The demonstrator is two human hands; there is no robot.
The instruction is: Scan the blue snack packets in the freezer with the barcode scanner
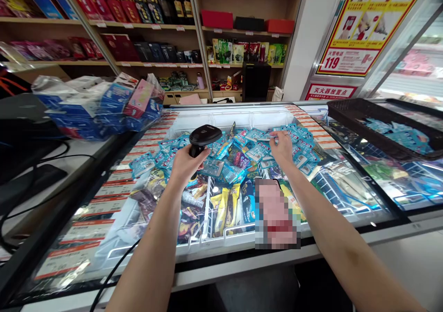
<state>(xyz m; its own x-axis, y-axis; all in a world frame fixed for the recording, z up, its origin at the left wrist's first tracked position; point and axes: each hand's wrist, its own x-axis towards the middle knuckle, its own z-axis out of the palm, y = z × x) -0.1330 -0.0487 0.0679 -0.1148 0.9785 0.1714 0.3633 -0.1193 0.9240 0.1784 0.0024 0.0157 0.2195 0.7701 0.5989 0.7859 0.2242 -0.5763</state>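
Observation:
My left hand (187,164) is wrapped round the handle of a black barcode scanner (205,135), whose head is raised over the freezer. Many small light-blue packets (258,152) lie scattered on the freezer's glass top (145,215). Over the pile's right part, the fingers of my right hand (282,145) are closed at the edge of a blue packet (263,137); my fingertips are partly hard to make out. Nearer to me, a phone-shaped thing (275,210), blurred by large pixels, rests on the glass. Wrapped ice creams (226,208) show through the glass below.
At the right, a black basket (367,139) holds more blue packets. Plastic-wrapped blue boxes (93,106) stand at the left beside black cables (38,183). A scanner cord (114,270) runs under my left forearm. Shelves of goods (155,63) line the back wall.

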